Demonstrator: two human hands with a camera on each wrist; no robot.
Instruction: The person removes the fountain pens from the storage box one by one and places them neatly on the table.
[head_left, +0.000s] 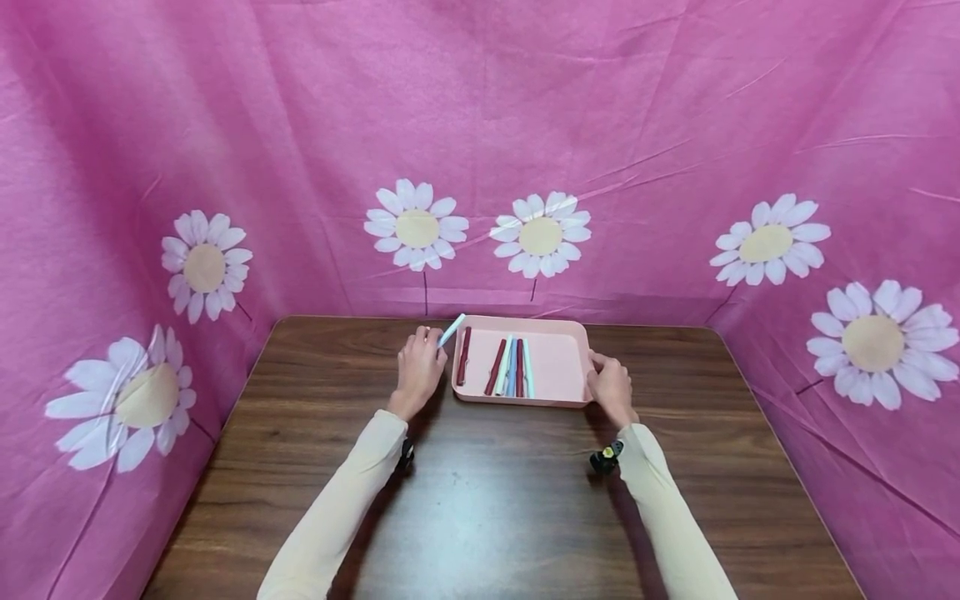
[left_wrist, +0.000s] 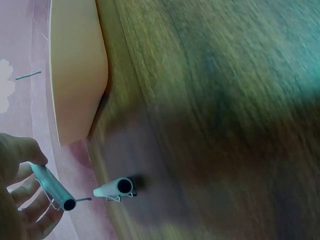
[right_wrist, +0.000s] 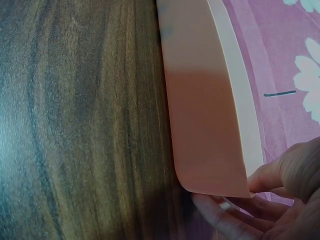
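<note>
Table: dark brown wood-grain tabletop [head_left: 487, 500], smooth with a faint sheen; it fills the near ground and runs back to the cloth wall.
Sleeves: two cream, close-fitting sleeves reach forward from the near edge, each with a small black device at the wrist.
Left hand: the left hand [head_left: 418, 367] rests at the tray's left side, fingers curled round a light blue pen [head_left: 452, 330]; the pen slants up and away, its tip over the tray's far left corner. In the left wrist view the pen [left_wrist: 50, 186] is a smooth tube with a wire clip.
Loose cap: in the left wrist view a pale tube with a clip [left_wrist: 115, 189] lies on the table just beside the held pen; whether it is a cap or a pen cannot be told.
Right hand: the right hand [head_left: 611, 385] grips the tray's near right corner, thumb on the rim and fingers [right_wrist: 225, 220] under the edge.
Tray: a shallow pink plastic tray [head_left: 558, 367], rectangular with rounded corners, matte, set mid-table between the hands.
Pens in tray: dark red, pale and blue pens [head_left: 510, 367] lie side by side in its left half.
Backdrop: crinkled pink fabric [head_left: 525, 108] printed with white daisies encloses the table on three sides.
</note>
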